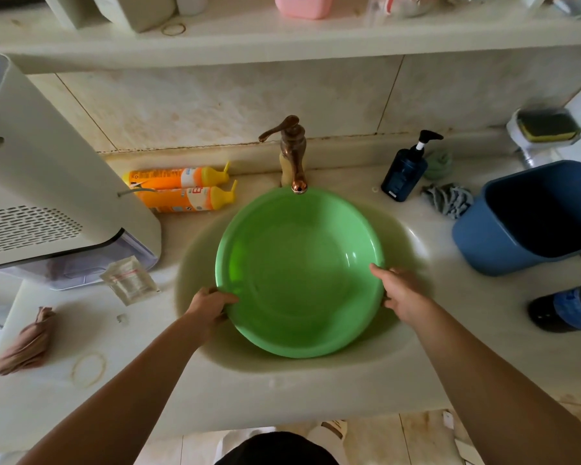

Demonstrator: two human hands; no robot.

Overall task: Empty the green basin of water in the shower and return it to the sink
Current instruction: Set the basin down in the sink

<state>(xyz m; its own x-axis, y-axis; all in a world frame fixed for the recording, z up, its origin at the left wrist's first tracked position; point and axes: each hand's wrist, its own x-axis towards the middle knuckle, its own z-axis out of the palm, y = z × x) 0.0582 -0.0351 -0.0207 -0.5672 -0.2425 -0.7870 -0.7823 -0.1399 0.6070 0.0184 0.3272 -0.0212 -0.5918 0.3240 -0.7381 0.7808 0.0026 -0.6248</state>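
A round green basin (pixel 299 263) sits in the oval sink bowl (pixel 413 239), right under the copper tap (pixel 294 156). My left hand (pixel 208 305) grips the basin's rim at its near-left side, thumb over the edge. At the near-right side of the rim is my right hand (pixel 403 295), fingers curled around the edge. Whether water lies in the basin I cannot tell; its inside looks smooth and glossy.
Two orange bottles (pixel 182 189) lie left of the tap beside a white appliance (pixel 47 182). A dark pump bottle (pixel 405 174), rags (pixel 448 198) and a blue bucket (pixel 530 219) stand on the right. A brown cloth (pixel 24 347), rubber band (pixel 88 369) and sachet (pixel 130 280) lie on the left counter.
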